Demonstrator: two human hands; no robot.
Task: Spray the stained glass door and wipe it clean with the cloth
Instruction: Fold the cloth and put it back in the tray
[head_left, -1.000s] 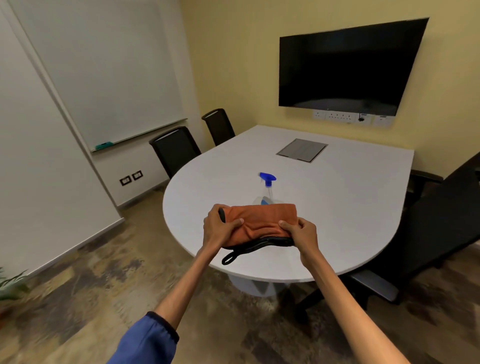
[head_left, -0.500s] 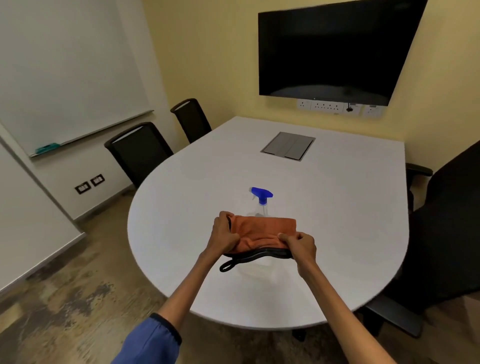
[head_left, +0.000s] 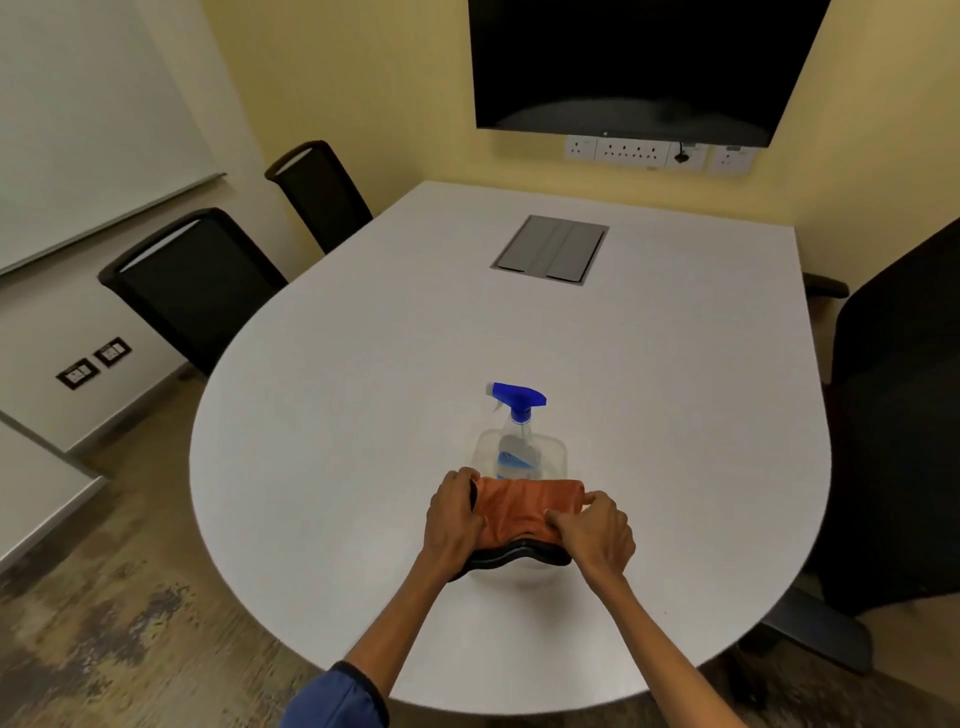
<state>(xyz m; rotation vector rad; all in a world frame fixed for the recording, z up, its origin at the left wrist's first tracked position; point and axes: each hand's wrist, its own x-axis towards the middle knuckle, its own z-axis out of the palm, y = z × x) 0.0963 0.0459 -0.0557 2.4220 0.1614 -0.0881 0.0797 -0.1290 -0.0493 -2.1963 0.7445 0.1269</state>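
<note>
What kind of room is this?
Most likely a small office meeting room: a white conference table with a cable hatch set into it, black chairs around it, a wall-mounted screen above a row of sockets, and what looks like a whiteboard.

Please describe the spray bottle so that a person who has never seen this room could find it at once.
Start at the large white table that fills the middle of the room. Near its rounded end, just beyond the orange cloth, stands the spray bottle. Its body is clear and its trigger head is bright blue, the only blue thing on the table.
</note>
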